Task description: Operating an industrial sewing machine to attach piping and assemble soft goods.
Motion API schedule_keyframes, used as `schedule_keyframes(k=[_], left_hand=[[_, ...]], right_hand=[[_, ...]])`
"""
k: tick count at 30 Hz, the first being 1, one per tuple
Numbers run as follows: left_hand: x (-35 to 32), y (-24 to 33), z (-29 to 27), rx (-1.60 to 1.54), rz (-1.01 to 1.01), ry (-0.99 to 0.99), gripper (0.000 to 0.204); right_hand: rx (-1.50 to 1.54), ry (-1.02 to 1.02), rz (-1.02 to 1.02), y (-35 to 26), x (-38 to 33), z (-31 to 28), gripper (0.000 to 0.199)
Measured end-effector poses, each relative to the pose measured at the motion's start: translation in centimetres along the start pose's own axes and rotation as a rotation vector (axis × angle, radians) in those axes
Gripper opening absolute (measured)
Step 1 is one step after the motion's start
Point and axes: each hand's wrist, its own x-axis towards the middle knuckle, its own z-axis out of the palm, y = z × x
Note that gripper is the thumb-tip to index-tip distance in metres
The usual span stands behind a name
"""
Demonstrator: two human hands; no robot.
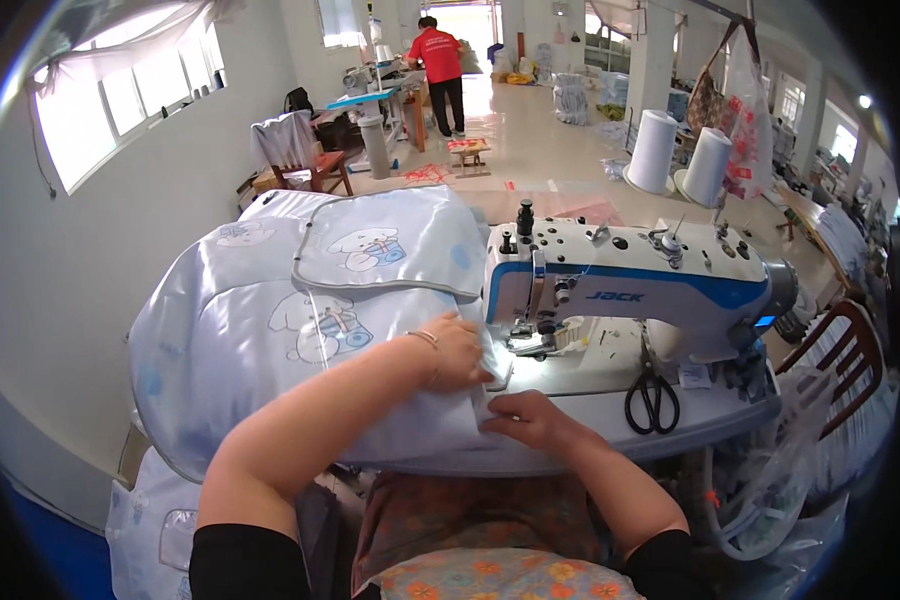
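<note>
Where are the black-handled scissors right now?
In the head view, the scissors lie flat on the white sewing table, right of the right hand and just below the sewing machine.

Bright window daylight, fisheye-bent dark edges.

Worn on the head, looking down and forward over a sewing table (610, 405) from close above. Nearest at the lower edge: lap and both forearms, reaching up into the middle of the frame, left hand (457, 352) and right hand (530, 418) close under the lens beside the sewing machine (630, 285). Pale blue printed fabric (300, 330) filling the left centre. Beyond, facing down a long workshop hall toward a far doorway, a person in a red shirt (437, 70) small in the distance. Wide fisheye: wall at left and windows (120, 100) bent, dark rim around. One view only, so no overlap to tell.
</note>
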Motion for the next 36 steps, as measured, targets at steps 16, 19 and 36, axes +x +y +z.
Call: schedule_keyframes(k=[16,19,36], left_hand=[[-8.8,8.7,4.2,-0.376,-0.343,0.194,0.024],[-4.3,8.1,5.2,-0.161,-0.123,0.627,0.029],[3.6,8.5,5.5,-0.318,-0.459,0.296,0.037]], right_hand=[[-0.250,-0.024,-0.364,2.0,-4.8,-0.5,0.029],[-0.289,0.020,-0.372,2.5,-5.4,-0.5,0.030],[-0.412,0.049,-0.364,3.1,-3.7,-3.3,0.019]])
